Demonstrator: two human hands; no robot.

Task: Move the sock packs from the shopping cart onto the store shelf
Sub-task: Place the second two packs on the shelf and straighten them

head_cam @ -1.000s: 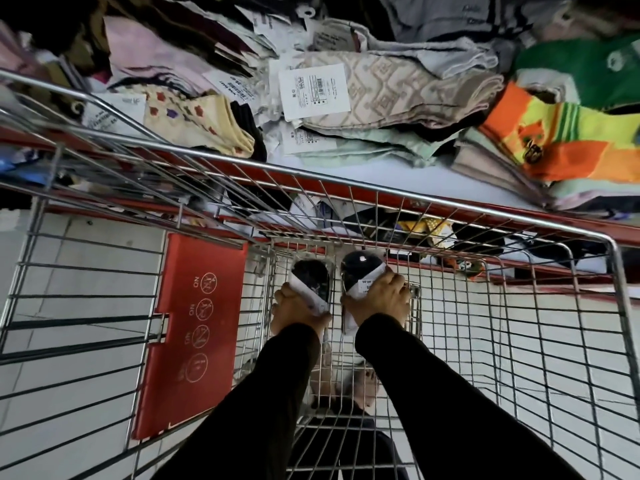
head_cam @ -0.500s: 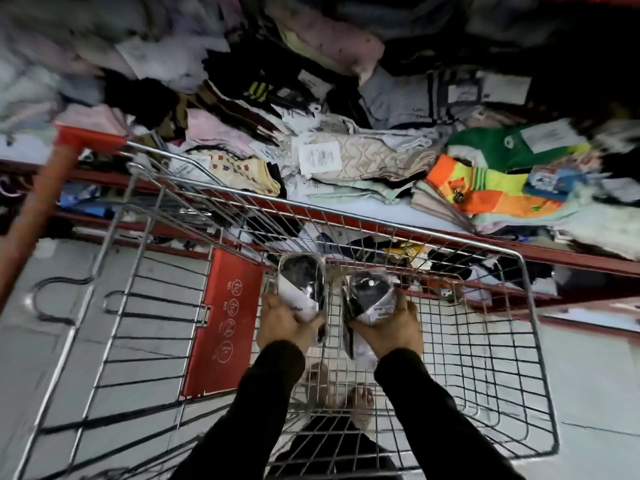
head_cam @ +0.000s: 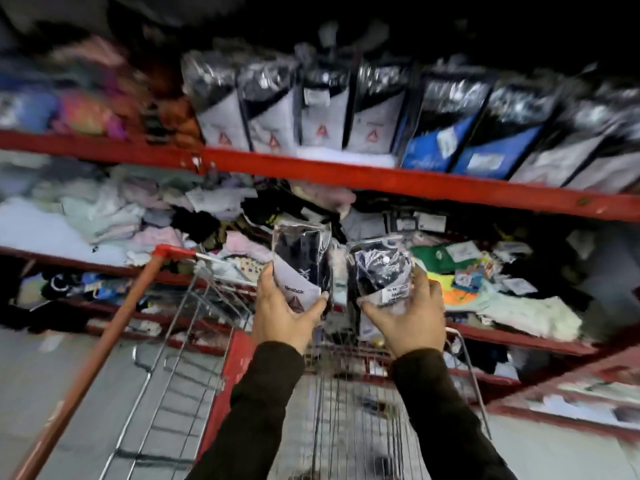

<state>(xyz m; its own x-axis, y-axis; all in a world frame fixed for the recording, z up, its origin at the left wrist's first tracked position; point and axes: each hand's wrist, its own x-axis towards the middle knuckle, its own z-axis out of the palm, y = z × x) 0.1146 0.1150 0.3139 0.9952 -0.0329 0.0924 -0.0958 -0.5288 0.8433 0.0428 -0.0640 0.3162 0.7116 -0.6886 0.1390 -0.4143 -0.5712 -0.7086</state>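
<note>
Black socks in clear plastic, two packs, one per hand. Left hand [head_cam: 282, 311] grips the left sock pack [head_cam: 302, 261] by its lower end, white printed card showing. Right hand [head_cam: 407, 311] grips the right sock pack [head_cam: 379, 271] the same way, barcode label near the thumb. Both packs upright, side by side, apart, raised above the shopping cart [head_cam: 346, 393], in front of the store shelf [head_cam: 381, 178] with its red rails. Similar packs [head_cam: 325, 112] stand in a row on the upper level; loose socks [head_cam: 114, 216] piled below. Frame blurry.
</note>
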